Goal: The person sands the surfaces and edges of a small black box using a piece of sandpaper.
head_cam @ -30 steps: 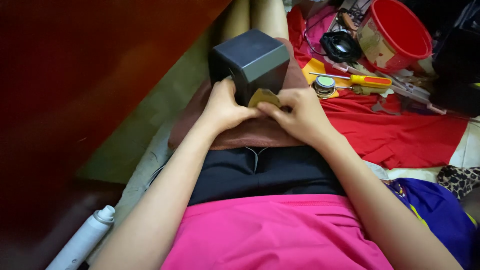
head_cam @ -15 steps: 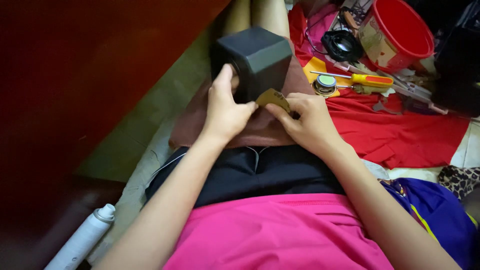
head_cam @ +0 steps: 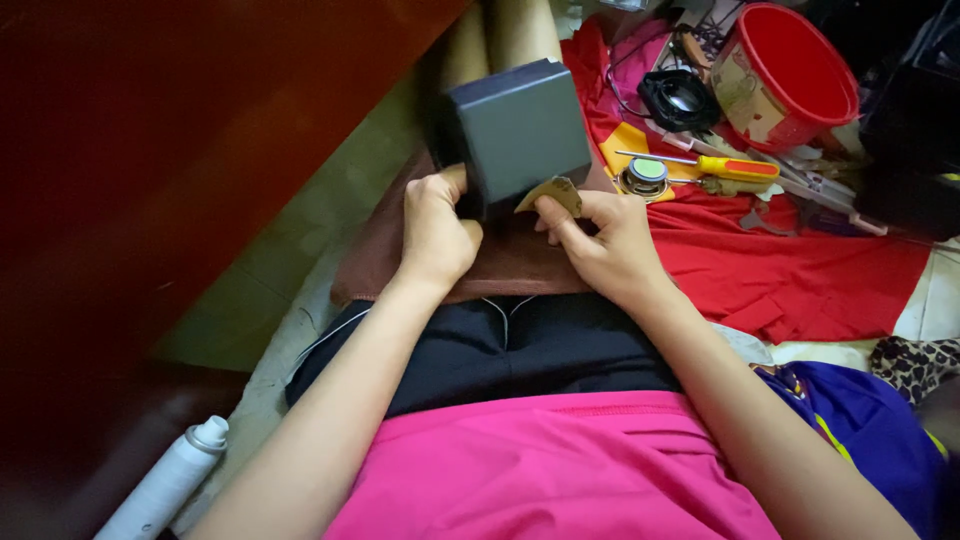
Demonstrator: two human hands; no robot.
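1. Head view: box (head_cam: 520, 130) rests on lap. L hand (head_cam: 435, 230) grips its lower-left corner; R hand (head_cam: 610, 245) pinches sandpaper scrap (head_cam: 553, 192) against bottom edge.
2. Tip: brace box firmly w/ L, rub w/ short even strokes, paper flat.

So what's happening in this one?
A seated person works over their lap. The left hand grips the side of a dark grey box that stands on a brown cloth across the thighs. The right hand pinches a small tan scrap, perhaps sandpaper, against the box's lower edge. To the right, on a red cloth, lie a yellow-handled screwdriver, a small round speaker part and a red bucket.
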